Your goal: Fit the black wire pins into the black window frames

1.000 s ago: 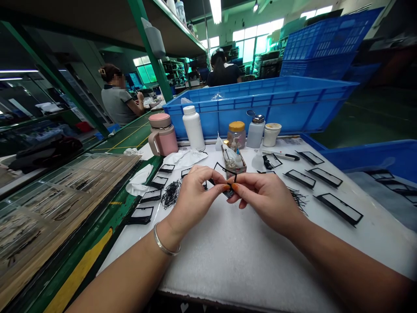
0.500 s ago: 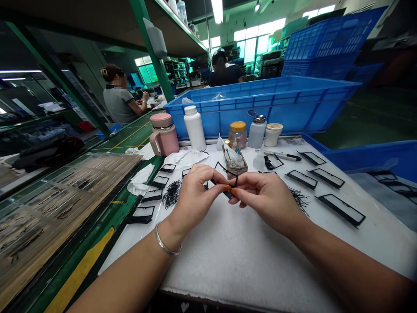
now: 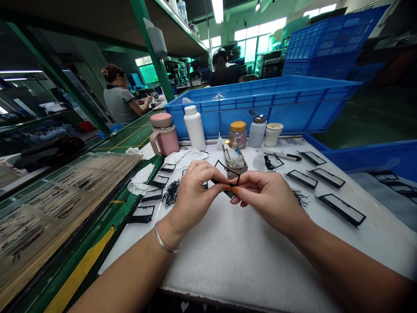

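Note:
Both hands meet above the white tabletop [image 3: 224, 256], around a small black rectangular frame [image 3: 223, 166]. My left hand [image 3: 198, 187] pinches the frame's left side between thumb and fingers. On the other side, my right hand [image 3: 260, 191] is closed on the same frame, its thumb tip beside the left thumb. The frame is tilted, and its lower part is mostly covered by fingers. Whether a smaller part sits between the fingertips I cannot tell. A pile of thin black strips [image 3: 171, 193] lies left of my left hand, and another pile [image 3: 299, 200] shows behind my right wrist.
Several similar black frames [image 3: 340, 209] lie at both sides. Behind stand a pink mug [image 3: 167, 141], a white bottle [image 3: 195, 130], a pump bottle [image 3: 256, 134], jars and a small box [image 3: 239, 171]. A large blue crate [image 3: 260, 102] borders the back; sectioned trays [image 3: 65, 200] lie left. Two people sit beyond.
My right hand has shifted very slightly to the right at the frame, which has turned a little with it. My left hand stays almost still.

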Demonstrator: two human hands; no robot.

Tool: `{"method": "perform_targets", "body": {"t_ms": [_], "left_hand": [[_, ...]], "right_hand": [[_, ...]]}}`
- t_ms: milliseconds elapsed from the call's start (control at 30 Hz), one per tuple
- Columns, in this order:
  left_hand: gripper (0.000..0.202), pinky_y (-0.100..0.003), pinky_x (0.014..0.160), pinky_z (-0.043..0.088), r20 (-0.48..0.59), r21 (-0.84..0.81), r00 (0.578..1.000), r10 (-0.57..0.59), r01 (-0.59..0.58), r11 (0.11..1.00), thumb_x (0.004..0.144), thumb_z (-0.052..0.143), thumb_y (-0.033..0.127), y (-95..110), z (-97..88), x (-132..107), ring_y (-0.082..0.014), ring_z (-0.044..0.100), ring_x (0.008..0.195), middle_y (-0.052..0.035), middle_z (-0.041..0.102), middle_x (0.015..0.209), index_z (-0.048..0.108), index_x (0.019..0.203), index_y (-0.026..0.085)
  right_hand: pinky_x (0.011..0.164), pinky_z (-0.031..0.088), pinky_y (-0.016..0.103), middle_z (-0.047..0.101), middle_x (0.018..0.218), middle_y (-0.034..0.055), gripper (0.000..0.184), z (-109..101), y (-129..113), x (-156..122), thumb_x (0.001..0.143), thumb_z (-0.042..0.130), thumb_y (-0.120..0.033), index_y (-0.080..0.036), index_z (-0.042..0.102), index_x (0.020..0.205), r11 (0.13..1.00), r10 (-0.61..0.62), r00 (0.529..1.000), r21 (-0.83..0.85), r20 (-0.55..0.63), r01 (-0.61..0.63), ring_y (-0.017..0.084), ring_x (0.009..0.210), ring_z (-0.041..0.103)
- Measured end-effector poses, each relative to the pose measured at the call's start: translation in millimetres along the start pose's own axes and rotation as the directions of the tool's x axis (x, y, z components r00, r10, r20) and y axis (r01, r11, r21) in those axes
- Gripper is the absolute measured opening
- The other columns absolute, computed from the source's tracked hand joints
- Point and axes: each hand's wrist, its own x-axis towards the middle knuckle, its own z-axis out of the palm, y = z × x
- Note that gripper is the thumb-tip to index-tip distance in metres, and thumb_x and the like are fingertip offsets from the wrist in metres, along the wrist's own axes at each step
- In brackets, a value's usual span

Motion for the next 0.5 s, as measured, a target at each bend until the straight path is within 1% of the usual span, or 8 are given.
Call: {"method": "perform_targets", "body": {"t_ms": [67,133,200,267,333,367,433,500], "left_hand": [[0.006,-0.034,0.087,0.041,-0.013,-0.015,1.000,-0.027,0.027,1.000,0.079,0.075,0.021,-0.7,-0.7,0.6,-0.0207,0.055,0.093,-0.0028,0.063,0.085,0.069,0.080,0.021],[0.007,-0.034,0.089,0.042,-0.037,-0.071,0.997,-0.075,0.072,0.995,0.078,0.075,0.020,-2.7,-1.5,1.5,-0.0205,0.055,0.095,-0.0040,0.061,0.090,0.068,0.082,0.020],[0.010,-0.033,0.091,0.044,-0.051,-0.165,0.990,-0.134,0.124,0.978,0.078,0.074,0.018,-5.8,-2.2,2.5,-0.0199,0.055,0.098,-0.0047,0.059,0.096,0.066,0.083,0.019],[0.015,-0.031,0.089,0.046,-0.033,-0.272,0.977,-0.211,0.194,0.943,0.076,0.074,0.018,-9.4,-2.6,3.6,-0.0192,0.054,0.101,-0.0049,0.057,0.101,0.062,0.085,0.018],[0.022,-0.026,0.083,0.047,0.013,-0.385,0.957,-0.290,0.272,0.882,0.075,0.075,0.018,-12.7,-2.4,4.5,-0.0182,0.054,0.102,-0.0051,0.058,0.104,0.059,0.090,0.017],[0.025,-0.024,0.079,0.047,0.053,-0.450,0.946,-0.319,0.308,0.838,0.074,0.075,0.018,-14.1,-2.3,4.8,-0.0173,0.055,0.100,-0.0051,0.058,0.104,0.057,0.092,0.017],[0.031,-0.022,0.072,0.047,0.150,-0.574,0.926,-0.345,0.366,0.732,0.075,0.074,0.018,-16.3,-2.0,5.2,-0.0149,0.057,0.091,-0.0041,0.061,0.098,0.052,0.097,0.017],[0.034,-0.020,0.065,0.047,0.223,-0.651,0.910,-0.351,0.406,0.641,0.077,0.073,0.018,-17.2,-2.1,5.4,-0.0123,0.059,0.080,-0.0019,0.063,0.089,0.047,0.100,0.018]], "right_hand": [[0.054,0.051,0.022,0.069,0.076,0.0049,0.006,-0.2,-1.0,-0.1,0.083,0.066,-0.020,-0.014,0.068,0.084,1.000,0.008,1.000,0.000,-0.007,-0.008,0.020,0.069,0.070],[0.054,0.051,0.022,0.069,0.074,0.0047,0.006,-0.4,-1.8,-0.4,0.083,0.066,-0.019,-0.014,0.069,0.085,1.000,0.002,1.000,-0.004,-0.008,-0.002,0.020,0.068,0.070],[0.055,0.051,0.021,0.069,0.074,0.0044,0.006,-0.7,-2.1,-0.9,0.083,0.066,-0.018,-0.014,0.069,0.084,1.000,-0.011,1.000,-0.008,-0.002,0.011,0.020,0.069,0.070],[0.055,0.051,0.021,0.069,0.074,0.0044,0.005,-0.9,-1.9,-1.3,0.083,0.065,-0.018,-0.014,0.069,0.084,1.000,-0.017,1.000,-0.002,0.003,0.017,0.020,0.069,0.070],[0.055,0.051,0.021,0.069,0.075,0.0044,0.005,-1.0,-1.4,-1.3,0.083,0.066,-0.018,-0.014,0.068,0.084,1.000,-0.018,1.000,0.006,0.004,0.018,0.020,0.069,0.070],[0.055,0.051,0.021,0.069,0.074,0.0043,0.005,-0.9,-1.1,-1.2,0.083,0.066,-0.018,-0.014,0.069,0.085,1.000,-0.019,1.000,0.007,0.003,0.019,0.019,0.069,0.070],[0.055,0.051,0.021,0.069,0.073,0.0041,0.005,-0.9,-0.6,-0.4,0.083,0.067,-0.018,-0.014,0.069,0.085,1.000,-0.021,1.000,0.004,-0.002,0.021,0.019,0.068,0.070],[0.055,0.051,0.021,0.069,0.073,0.0042,0.006,-0.8,-0.5,0.7,0.083,0.067,-0.019,-0.014,0.069,0.085,1.000,-0.019,1.000,0.002,-0.002,0.019,0.020,0.068,0.070]]}}
